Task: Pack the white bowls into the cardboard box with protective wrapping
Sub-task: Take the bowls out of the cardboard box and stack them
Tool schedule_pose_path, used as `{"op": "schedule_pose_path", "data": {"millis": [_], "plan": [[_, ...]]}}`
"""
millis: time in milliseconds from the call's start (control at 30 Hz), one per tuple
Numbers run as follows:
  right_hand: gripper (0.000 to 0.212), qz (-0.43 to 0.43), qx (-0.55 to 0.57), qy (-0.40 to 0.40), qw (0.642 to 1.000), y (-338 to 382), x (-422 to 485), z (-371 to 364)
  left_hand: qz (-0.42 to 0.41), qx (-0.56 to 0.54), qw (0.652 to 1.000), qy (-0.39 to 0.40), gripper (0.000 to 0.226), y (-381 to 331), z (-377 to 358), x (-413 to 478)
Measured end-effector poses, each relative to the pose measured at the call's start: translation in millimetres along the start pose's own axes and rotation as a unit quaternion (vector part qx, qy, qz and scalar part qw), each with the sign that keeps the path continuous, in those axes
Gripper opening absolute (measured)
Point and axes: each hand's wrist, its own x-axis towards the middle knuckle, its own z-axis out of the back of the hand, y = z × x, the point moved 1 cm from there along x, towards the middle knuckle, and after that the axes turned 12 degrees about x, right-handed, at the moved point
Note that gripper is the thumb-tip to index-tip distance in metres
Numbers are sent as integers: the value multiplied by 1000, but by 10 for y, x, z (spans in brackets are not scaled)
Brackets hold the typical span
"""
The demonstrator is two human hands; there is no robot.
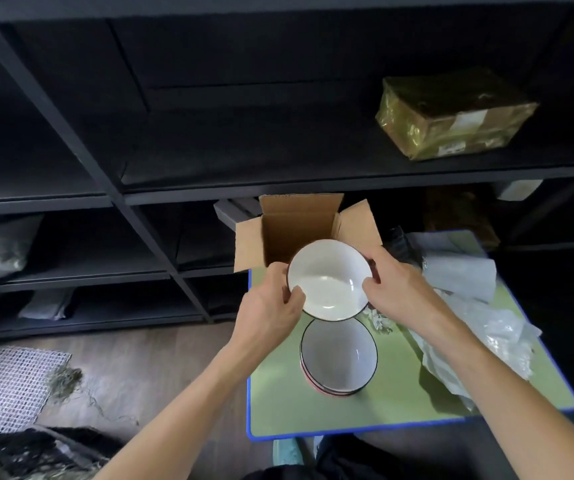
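**Q:** Centre of frame: why two hands on one dish?

**A:** The left hand (271,306) clasps one rim of the white bowl (328,278) and the right hand (396,289) the opposite rim. This keeps it level before the open cardboard box (299,223), probably for wrapping.

**Q:** Counts?

**A:** One bowl held. A stack of bowls (339,358) sits below on the desk (313,417), number unclear. One box. Crumpled wrapping (479,306) lies at right.

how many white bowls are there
2 in plain sight: one dark-rimmed round white bowl held by the left hand and right hand near the brown cardboard box; a second bowl tops a stack on the green table. Rims beneath suggest more, partly hidden.
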Motion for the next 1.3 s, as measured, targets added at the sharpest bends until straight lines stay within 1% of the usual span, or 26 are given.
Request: {"op": "schedule_pose_path", "data": {"millis": [67,167,267,400,533,733,900,1033,1200,1300], "plan": [[39,-7,-1,1,1000,-117,-150,-42,-8,-1,1000,10,24,19,-77,-137],[37,-11,7,13,1000,-292,-334,-143,-21,2,999,27,22,49,-201,-325],[38,-19,18,18,1000,-454,-456,-248,-25,9,999,41,24,75,-318,-465],[42,-23,24,24,999,-604,-525,-367,-14,28,997,64,23,115,-447,-547],[45,-32,12,18,999,-712,-545,-461,-5,42,996,77,27,143,-549,-575],[46,-36,9,27,999,-818,-575,-579,13,66,994,90,29,185,-616,-541],[46,-23,-13,28,999,-819,-549,-630,25,68,994,84,31,214,-632,-533],[46,-19,-36,30,999,-810,-535,-625,13,89,994,69,31,245,-657,-506],[42,-23,-42,30,998,-809,-524,-609,-1,98,994,48,24,271,-631,-475],[44,-18,-45,23,999,-806,-518,-600,-3,97,995,28,26,282,-591,-439]]}}
